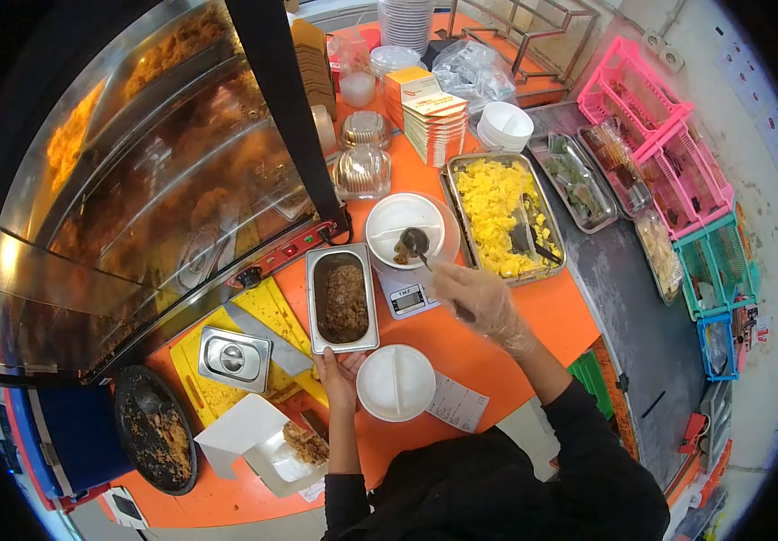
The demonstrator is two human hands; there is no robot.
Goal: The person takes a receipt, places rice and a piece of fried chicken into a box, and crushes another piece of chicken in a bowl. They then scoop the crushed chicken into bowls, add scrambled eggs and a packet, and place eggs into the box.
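Steel pan (372, 307), rectangular and round-cornered, holds dark brown, crumbly food (344, 302).

Free tabletop (427, 333) between scale (410, 300) and bowl (395, 383)

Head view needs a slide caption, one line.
Gloved right hand holds a spoon over a divided bowl; left hand at the metal pan's edge.

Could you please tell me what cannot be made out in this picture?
In the head view:
Most of the handle of the spoon: hidden by the gloved right hand.
Reading on the kitchen scale: too small.
Print on the receipt: too small.
Exact foods in the display case: obscured by reflections on its glass.
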